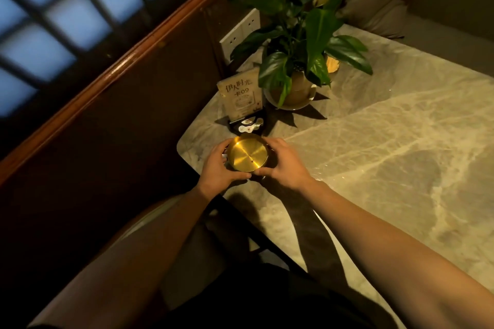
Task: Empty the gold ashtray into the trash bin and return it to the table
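The round gold ashtray point(248, 154) sits near the left corner of the marble table point(387, 147), its shiny inside bare apart from a tiny dark speck. My left hand point(219, 168) wraps its left side with the thumb along the near rim. My right hand point(284, 163) cups its right side, fingers curled around the wall. Whether the ashtray rests on the table or is just above it, I cannot tell. No trash bin is in view.
Just behind the ashtray stands a menu card in a black holder point(242, 99). A potted plant point(296, 61) in a saucer is further back. A wall socket plate point(240, 32), wooden wall panelling and a cushioned seat point(374, 8) border the table.
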Available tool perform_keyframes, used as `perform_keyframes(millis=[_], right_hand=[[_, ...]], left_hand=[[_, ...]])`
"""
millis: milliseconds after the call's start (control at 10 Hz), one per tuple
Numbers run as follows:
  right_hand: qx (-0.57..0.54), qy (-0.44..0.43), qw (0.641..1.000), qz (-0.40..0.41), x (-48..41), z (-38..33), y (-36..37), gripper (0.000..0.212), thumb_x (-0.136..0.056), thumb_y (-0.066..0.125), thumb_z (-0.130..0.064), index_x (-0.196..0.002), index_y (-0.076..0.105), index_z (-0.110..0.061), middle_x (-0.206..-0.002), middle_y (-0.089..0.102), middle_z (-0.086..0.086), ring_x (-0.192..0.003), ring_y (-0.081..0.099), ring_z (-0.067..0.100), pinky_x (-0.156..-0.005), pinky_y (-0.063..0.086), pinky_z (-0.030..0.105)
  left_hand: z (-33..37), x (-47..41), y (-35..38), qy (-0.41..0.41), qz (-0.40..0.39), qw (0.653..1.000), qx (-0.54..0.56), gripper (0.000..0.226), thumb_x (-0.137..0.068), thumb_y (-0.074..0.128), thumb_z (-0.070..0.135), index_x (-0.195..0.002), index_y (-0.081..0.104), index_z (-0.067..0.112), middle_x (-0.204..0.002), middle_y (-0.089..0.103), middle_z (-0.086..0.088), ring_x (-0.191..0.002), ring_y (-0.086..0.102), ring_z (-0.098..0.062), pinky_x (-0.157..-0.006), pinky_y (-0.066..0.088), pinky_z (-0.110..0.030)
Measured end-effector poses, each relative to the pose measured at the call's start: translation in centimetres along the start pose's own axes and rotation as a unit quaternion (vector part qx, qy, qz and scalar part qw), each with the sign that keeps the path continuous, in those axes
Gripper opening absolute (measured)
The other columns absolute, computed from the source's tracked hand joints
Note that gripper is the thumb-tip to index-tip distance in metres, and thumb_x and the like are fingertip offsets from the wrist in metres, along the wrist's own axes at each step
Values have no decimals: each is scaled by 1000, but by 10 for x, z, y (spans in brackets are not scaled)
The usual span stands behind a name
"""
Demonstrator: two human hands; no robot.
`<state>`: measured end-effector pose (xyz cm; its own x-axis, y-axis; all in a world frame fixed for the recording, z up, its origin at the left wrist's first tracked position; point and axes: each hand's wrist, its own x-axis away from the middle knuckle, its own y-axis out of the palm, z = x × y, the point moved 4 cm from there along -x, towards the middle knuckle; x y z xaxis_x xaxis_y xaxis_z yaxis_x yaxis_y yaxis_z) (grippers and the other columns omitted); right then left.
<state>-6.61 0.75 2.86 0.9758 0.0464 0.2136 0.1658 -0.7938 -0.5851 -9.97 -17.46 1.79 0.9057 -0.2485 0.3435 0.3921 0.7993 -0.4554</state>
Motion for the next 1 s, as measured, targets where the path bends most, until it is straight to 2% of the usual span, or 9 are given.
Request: perform_keyframes(millis=[100,200,300,400,500,700,800,900,1000], right_hand=[[10,7,1000,-9,-9,2,8,91,-65,86,-32,-142,42,-8,-137,50,12,-128,47,25,-104,29,22],[29,13,999,-24,-16,6,15,89,-67,85,-31,-142,41,-9,-137,50,11,-128,46,25,-102,26,19],[42,15,998,-36,-18,7,19,89,-69,84,-30,-143,40,-8,-139,48,11,-129,45,25,-104,27,19],[56,17,997,-51,-22,6,26,87,-70,83,-28,-142,39,-7,-139,47,12,-130,45,26,-110,30,26],[61,18,997,-53,-24,6,29,85,-70,83,-28,-141,41,-6,-138,47,12,-128,46,26,-110,31,28],[73,25,996,-53,-24,5,31,82,-74,80,-30,-141,39,-7,-139,46,11,-129,45,26,-109,31,26],[79,31,995,-56,-19,10,30,84,-79,76,-32,-146,32,-8,-148,40,10,-136,39,25,-114,28,30],[78,21,996,-41,-13,12,24,77,-85,69,-33,-147,32,-8,-148,41,11,-136,40,26,-115,29,33],[77,25,997,-3,0,18,9,63,-93,58,-32,-146,34,-8,-146,44,13,-134,44,26,-113,32,35]], left_hand=[[-9,-6,-2,-17,4,1000,-2,107,-50,95,10,-141,42,18,-142,49,-4,-126,53,-21,-90,47,-16],[-14,-6,-1,-48,12,999,4,106,-49,94,6,-141,43,15,-139,49,-3,-128,52,-23,-102,47,-33],[-15,-5,1,-57,19,998,13,105,-46,94,13,-139,45,19,-136,52,-1,-127,52,-23,-103,48,-37],[-22,-7,3,-54,38,998,13,100,-40,87,35,-133,49,30,-129,57,5,-123,55,-21,-102,49,-46],[-27,-8,3,-58,44,997,15,95,-40,83,40,-129,52,30,-128,62,2,-121,58,-22,-101,50,-49],[-25,-3,2,-48,43,997,38,77,-45,82,32,-114,52,50,-120,65,3,-115,61,-21,-98,51,-49],[-26,0,2,-55,46,997,26,85,-44,81,34,-123,49,41,-126,61,-2,-119,58,-25,-99,50,-51],[-17,8,1,-38,57,998,-5,93,-53,85,25,-136,45,24,-139,51,-6,-128,49,-22,-105,44,-41],[-9,16,2,12,87,995,-41,77,-71,82,16,-138,45,16,-143,43,-5,-127,40,-11,-103,39,-28]])
